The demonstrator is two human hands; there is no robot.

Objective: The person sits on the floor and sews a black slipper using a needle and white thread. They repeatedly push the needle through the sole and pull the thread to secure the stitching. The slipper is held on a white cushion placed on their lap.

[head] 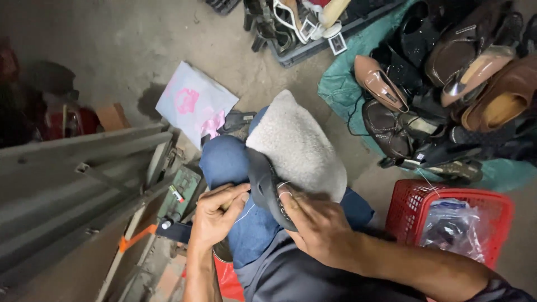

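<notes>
- The right hand [319, 226] is pressing the dark rubber-soled shoe [268, 190] on the knee, fingers closed over its sole.
- The left hand [215, 215] is pinching a thin white thread [246, 211], fingers shut tight; a needle I cannot make out.
- The shoe is lying against a pale fleecy cushion [299, 148] on the blue-jeaned lap [226, 162].
- It seems a stitch is being pulled; the next move is calling for steady tension.
- At the near right a red plastic basket [414, 207] is standing; far right, a pile of worn shoes [442, 78].

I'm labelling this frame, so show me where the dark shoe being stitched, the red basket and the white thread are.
dark shoe [264, 187], head view, on its dark sole edge.
red basket [411, 204], head view, on its left mesh wall.
white thread [244, 214], head view, on the strand between the two hands.
</notes>
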